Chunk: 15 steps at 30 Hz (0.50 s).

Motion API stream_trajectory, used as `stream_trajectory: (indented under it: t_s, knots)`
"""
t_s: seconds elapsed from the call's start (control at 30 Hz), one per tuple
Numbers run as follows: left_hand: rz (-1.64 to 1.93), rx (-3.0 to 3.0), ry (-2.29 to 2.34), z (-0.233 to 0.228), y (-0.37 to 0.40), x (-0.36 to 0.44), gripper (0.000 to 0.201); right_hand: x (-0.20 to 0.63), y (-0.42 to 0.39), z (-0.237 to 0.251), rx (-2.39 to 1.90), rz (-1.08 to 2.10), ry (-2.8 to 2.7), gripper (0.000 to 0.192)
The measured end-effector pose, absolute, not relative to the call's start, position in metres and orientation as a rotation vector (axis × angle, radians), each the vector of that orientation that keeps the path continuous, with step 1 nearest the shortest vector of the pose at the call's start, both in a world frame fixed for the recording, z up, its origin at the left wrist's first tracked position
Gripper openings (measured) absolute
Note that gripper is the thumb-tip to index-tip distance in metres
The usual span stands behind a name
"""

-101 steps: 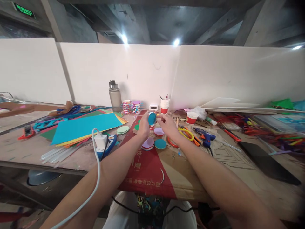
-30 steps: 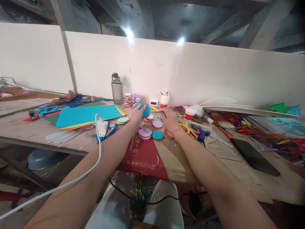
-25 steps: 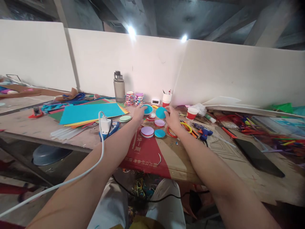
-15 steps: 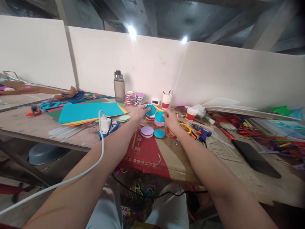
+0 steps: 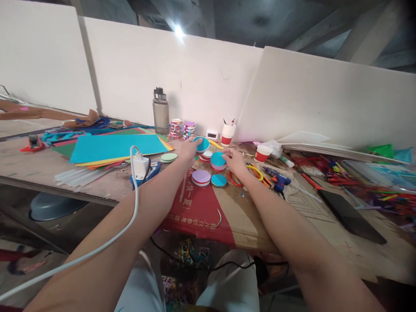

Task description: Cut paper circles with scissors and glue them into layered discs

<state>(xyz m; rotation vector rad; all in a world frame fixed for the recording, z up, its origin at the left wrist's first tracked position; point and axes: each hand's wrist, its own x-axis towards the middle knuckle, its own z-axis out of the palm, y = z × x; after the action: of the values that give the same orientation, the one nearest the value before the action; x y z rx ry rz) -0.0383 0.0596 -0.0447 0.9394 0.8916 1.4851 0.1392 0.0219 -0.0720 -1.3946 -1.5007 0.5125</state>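
Note:
My left hand (image 5: 189,151) pinches a round blue paper disc (image 5: 202,144) with a pale rim, raised and tilted over the far side of the cardboard. Closed at the edge of another blue disc (image 5: 217,158) is my right hand (image 5: 234,161); this disc lies over a lilac-edged stack, and its fingertips are partly hidden. Between the hands sits a red and white disc stack (image 5: 206,156). Nearer to me are a lilac-topped stack (image 5: 201,177) and a blue-topped stack (image 5: 219,180).
Coloured sheets (image 5: 117,148) and a white charger (image 5: 141,167) are on the left. A bottle (image 5: 160,110), small striped stacks (image 5: 176,128) and paper cups (image 5: 228,134) stand behind. Rightward lie a blue glue gun (image 5: 280,181), tape rolls (image 5: 255,174) and a phone (image 5: 351,216).
The blue disc at my right hand has come down over the lilac stack, covering more of it. My left hand has moved its disc slightly up and away from the red and white stack.

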Motion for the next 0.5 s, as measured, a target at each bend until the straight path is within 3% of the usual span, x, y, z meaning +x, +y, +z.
stream_trajectory:
  t_s: [0.2,0.43,0.5]
  knots:
    - [1.438,0.997,0.963,-0.043,0.056,-0.037,0.011,0.138,0.022,-0.069,-1.3,0.745,-1.312,0.013]
    - [1.311,1.229,1.019,-0.052,0.057,-0.03,0.001,0.134,0.015,-0.056,-1.173,0.765,-1.159,0.027]
    - [1.252,1.291,0.99,-0.055,0.057,-0.025,0.007,0.134,0.014,-0.055,-1.157,0.742,-1.175,0.028]
